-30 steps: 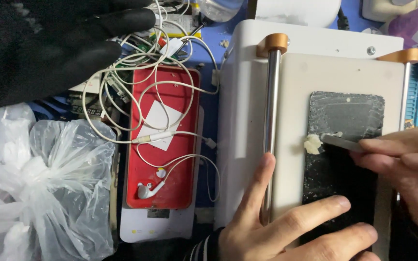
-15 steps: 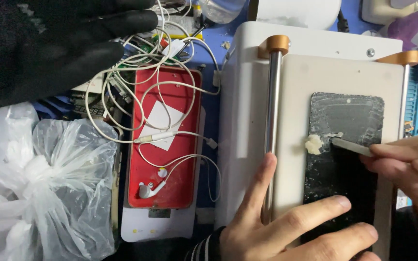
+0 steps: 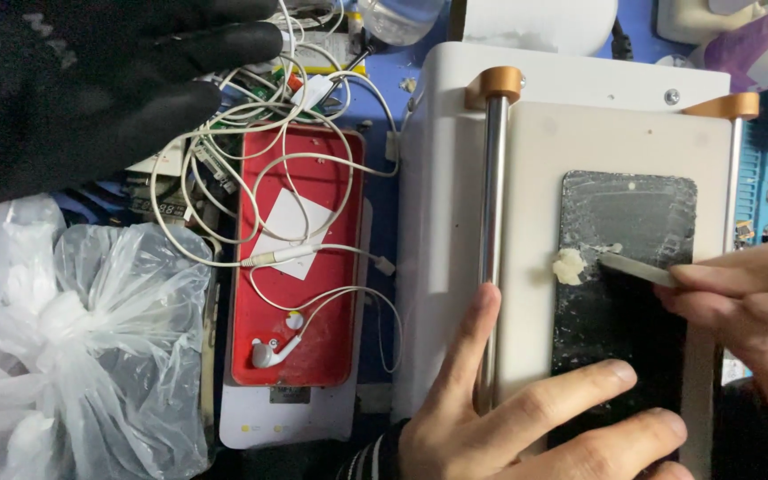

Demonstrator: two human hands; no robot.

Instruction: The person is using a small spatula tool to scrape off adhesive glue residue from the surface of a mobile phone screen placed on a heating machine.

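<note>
A black phone panel (image 3: pixel 626 267) with whitish glue residue lies flat on the white plate of a bench machine (image 3: pixel 535 160). My left hand (image 3: pixel 526 409) rests at the plate's near edge, its fingers spread, two of them pressing on the panel's lower end. My right hand (image 3: pixel 748 329) comes in from the right and pinches a thin flat scraper blade (image 3: pixel 637 269). The blade's tip lies on the panel beside a small lump of scraped-off glue (image 3: pixel 568 266) at the panel's left edge.
A steel roller bar with copper-coloured ends (image 3: pixel 491 240) runs along the plate's left side. Left of the machine lies a red tray (image 3: pixel 300 258) with white earphone cables. A tied clear plastic bag (image 3: pixel 73 347) sits at lower left. A black-gloved hand of another person (image 3: pixel 91 80) is at upper left.
My right hand with the blade has shifted slightly right and down along the panel. The glue lump, my left hand and the gloved hand stay about where they were.
</note>
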